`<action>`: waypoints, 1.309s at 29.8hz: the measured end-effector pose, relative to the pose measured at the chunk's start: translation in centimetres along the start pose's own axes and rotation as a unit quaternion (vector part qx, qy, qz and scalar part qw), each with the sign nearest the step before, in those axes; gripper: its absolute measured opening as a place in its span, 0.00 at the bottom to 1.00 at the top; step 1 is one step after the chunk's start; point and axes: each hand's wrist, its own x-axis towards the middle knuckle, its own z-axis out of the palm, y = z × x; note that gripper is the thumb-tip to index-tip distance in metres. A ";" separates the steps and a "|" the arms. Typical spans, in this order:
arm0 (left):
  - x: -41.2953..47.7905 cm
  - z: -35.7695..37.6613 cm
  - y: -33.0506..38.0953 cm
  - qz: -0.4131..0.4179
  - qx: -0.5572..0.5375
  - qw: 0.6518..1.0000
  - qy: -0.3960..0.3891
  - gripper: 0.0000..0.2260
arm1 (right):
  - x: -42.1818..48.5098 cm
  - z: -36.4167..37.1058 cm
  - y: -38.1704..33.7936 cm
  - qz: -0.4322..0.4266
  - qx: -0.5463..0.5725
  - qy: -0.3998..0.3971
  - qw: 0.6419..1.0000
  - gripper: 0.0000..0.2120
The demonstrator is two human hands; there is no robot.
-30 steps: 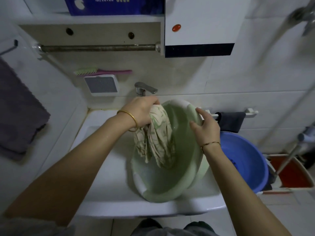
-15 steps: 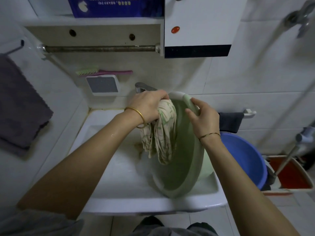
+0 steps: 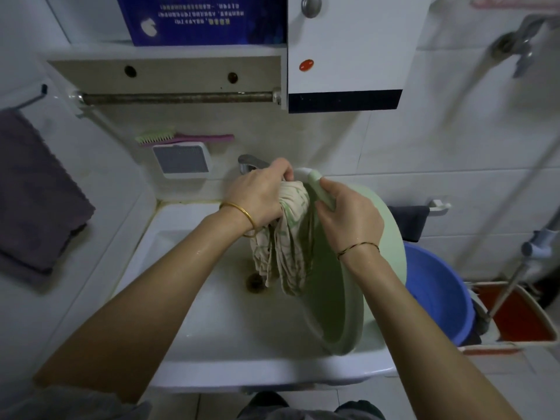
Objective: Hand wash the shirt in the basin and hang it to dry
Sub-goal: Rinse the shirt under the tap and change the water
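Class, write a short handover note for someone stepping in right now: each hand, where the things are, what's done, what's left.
Left hand: grips the bunched shirt, which hangs over the sink.
Right hand: holds the rim of the green basin, tipped on edge in the sink.
Done: basin looks drained.
Left: wring the shirt, hang it to dry.
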 end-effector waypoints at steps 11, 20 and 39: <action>0.4 -0.5 0.1 0.014 -0.013 1.000 -0.002 0.16 | 0.6 -1.2 -1.4 -0.028 -0.028 0.009 0.999 0.16; 0.6 -0.7 -0.6 0.008 -0.021 1.000 0.009 0.17 | 0.7 -0.7 -1.8 -0.034 -0.031 0.011 0.999 0.17; 1.0 -0.6 -0.8 0.020 -0.040 0.999 0.023 0.15 | 1.2 -0.2 1.1 0.023 0.094 0.054 0.994 0.19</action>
